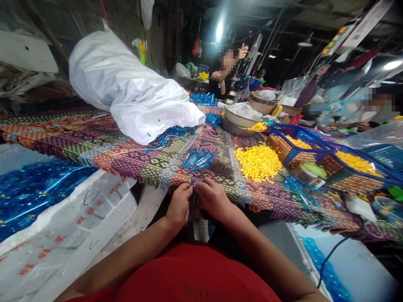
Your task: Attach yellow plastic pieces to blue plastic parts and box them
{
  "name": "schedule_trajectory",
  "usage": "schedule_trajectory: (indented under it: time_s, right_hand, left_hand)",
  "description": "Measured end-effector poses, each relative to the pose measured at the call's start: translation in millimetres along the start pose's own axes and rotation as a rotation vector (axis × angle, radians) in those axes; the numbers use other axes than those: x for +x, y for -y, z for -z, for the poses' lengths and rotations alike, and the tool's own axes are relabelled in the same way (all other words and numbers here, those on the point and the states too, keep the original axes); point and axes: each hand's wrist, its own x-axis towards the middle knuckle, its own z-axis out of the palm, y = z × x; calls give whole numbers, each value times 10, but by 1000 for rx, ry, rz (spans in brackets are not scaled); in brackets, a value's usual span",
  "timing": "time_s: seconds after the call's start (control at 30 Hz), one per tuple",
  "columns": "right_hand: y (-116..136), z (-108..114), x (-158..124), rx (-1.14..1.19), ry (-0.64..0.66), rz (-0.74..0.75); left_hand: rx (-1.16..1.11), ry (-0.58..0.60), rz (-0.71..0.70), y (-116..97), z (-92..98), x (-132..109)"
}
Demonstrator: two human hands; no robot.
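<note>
Tightly, a dark narrow object (192,206) is gripped between the curled left hand (179,205) and right hand (212,199), beside a patterned cloth (132,157) strewn with blue plastic pieces (197,160).

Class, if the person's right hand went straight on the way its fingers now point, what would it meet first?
The right hand would probably meet the dark slender piece held between both hands, just ahead of the left hand; depth is hard to judge.
</note>
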Motion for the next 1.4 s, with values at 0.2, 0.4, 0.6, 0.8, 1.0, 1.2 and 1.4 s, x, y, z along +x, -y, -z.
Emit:
schedule_trajectory:
  time_s: [0.2, 0.4, 0.6, 0.8, 1.0, 1.2, 1.4]
  right_hand:
    - [-504, 10, 118, -16, -10, -280]
    - [-491, -118, 496, -358, 417, -104]
    - [-492, -137, 582, -390, 429, 15]
    - [-581, -59, 341, -116, 162, 101]
    - [-572, 26, 50, -48, 245, 205]
    - [-449, 1, 210, -247, 210, -282]
    - [-414, 64, 360, -303, 355, -467]
  left_hand:
    - [22, 29, -10, -152, 82, 7]
    - [42, 13, -38, -248, 55, -75]
    - [53, -47, -75, -320, 138, -77]
    - [35, -49, -90, -318, 206, -6]
    - [40, -43, -102, -334, 209, 29]
    - [32, -2, -111, -306, 139, 12]
    - [29, 5, -120, -331, 173, -17]
